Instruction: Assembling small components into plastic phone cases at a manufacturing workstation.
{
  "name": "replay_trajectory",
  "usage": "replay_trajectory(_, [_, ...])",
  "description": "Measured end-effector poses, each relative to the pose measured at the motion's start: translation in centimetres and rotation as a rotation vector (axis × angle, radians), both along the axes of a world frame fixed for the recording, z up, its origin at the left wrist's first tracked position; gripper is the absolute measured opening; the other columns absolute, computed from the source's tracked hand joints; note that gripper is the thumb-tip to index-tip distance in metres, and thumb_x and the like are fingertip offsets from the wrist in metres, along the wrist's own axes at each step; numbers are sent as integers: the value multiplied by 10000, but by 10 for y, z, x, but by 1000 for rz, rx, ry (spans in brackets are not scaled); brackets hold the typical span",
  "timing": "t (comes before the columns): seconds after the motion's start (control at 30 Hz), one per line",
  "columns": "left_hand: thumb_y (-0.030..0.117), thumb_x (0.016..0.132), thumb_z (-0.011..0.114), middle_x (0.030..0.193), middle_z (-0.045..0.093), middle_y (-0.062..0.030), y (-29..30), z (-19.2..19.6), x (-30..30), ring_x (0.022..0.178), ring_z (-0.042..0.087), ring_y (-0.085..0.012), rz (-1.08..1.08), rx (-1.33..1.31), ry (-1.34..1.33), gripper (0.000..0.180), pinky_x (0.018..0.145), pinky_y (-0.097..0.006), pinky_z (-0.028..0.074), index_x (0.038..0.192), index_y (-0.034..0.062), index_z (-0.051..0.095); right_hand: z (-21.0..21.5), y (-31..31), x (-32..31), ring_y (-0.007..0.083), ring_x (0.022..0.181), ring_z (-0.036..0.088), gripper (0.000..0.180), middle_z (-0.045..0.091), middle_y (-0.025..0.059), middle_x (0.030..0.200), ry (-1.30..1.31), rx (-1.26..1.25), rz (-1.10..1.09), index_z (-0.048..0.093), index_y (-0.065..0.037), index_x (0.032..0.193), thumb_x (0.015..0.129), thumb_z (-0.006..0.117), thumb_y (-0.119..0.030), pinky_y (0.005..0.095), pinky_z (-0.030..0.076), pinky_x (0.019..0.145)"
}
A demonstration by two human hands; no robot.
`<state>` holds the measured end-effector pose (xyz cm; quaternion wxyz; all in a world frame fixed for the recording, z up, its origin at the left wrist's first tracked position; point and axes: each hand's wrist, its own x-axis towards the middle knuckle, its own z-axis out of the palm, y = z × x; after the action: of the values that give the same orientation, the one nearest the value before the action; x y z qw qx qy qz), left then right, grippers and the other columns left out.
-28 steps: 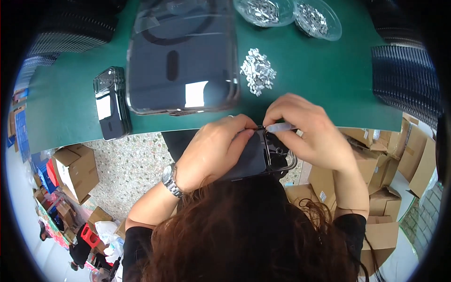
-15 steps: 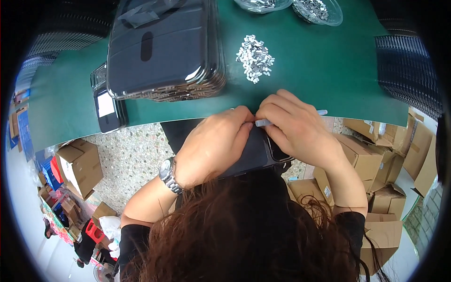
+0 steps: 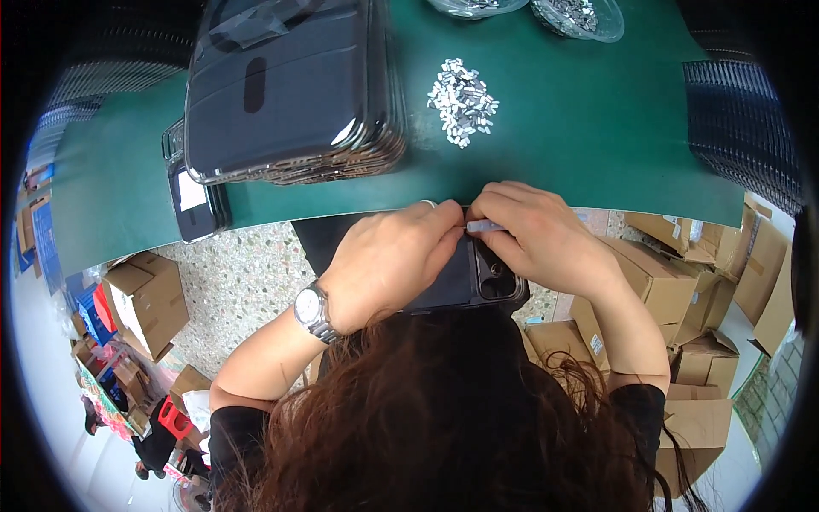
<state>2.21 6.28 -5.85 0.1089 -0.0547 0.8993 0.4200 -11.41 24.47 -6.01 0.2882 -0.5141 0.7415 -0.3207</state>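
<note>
My right hand (image 3: 539, 237) grips a slim, pale translucent pen-like tool (image 3: 485, 226) that has a thin tip pointing left. Opposite it, the fingers of my left hand (image 3: 394, 254) are pinched together right at that tip; what they hold, if anything, is too small to make out. Below both hands, at the table's near edge, lies a dark flat phone-case-like piece (image 3: 444, 286) with a camera-shaped corner (image 3: 496, 275) showing at its right end. My hands cover part of it.
On the green table (image 3: 589, 128) stand a tall stack of dark glossy trays (image 3: 299, 102), a smaller stack of phone-shaped pieces (image 3: 196, 205) and a pile of small silvery parts (image 3: 461, 102). Clear bowls (image 3: 589, 19) of similar parts sit at the back. Cardboard boxes (image 3: 644, 277) stand right.
My right hand has shifted slightly down, and the tool in it lies lower behind the fingers. More of the dark piece's camera corner shows now. My left hand has barely moved.
</note>
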Motion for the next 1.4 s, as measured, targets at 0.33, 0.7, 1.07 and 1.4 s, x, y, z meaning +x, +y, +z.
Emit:
replay_trajectory(0.33, [157, 993, 653, 891, 701, -144, 0, 4, 1, 773, 688, -387, -67, -90, 60, 122, 671, -482, 548, 1080, 74, 673, 20, 9, 15, 304, 1009, 640, 149, 641, 107, 976, 236, 57, -19, 650, -13, 1034, 958, 662, -140, 442, 552, 756])
replay_trajectory(0.7, [156, 1002, 662, 820, 682, -130, 11, 8, 6, 724, 692, -363, -54, -276, 113, 110, 605, -477, 540, 1067, 68, 651, 7, 7, 34, 327, 805, 693, 81, 622, 116, 842, 251, 82, -124, 633, -23, 945, 954, 664, -98, 422, 555, 681])
replay_trajectory(1.07, [240, 1042, 675, 1210, 657, -66, -47, 37, 30, 1100, 595, -127, -51, 604, -317, 424, 974, -298, 480, 1368, -2, 551, 3, 0, 21, 268, 748, 598, 433, 674, 108, 1048, 484, -524, -1, 711, -20, 1186, 806, 859, -166, 376, 499, 621])
replay_trajectory(1.4, [352, 1025, 668, 1315, 602, -91, -76, 73, 94, 1108, 559, -150, 258, 514, -491, 636, 994, -303, 452, 1508, 5, 443, -9, -21, 14, 309, 815, 681, 377, 693, 142, 1031, 441, -533, -130, 721, 12, 1187, 823, 803, -41, 400, 554, 687])
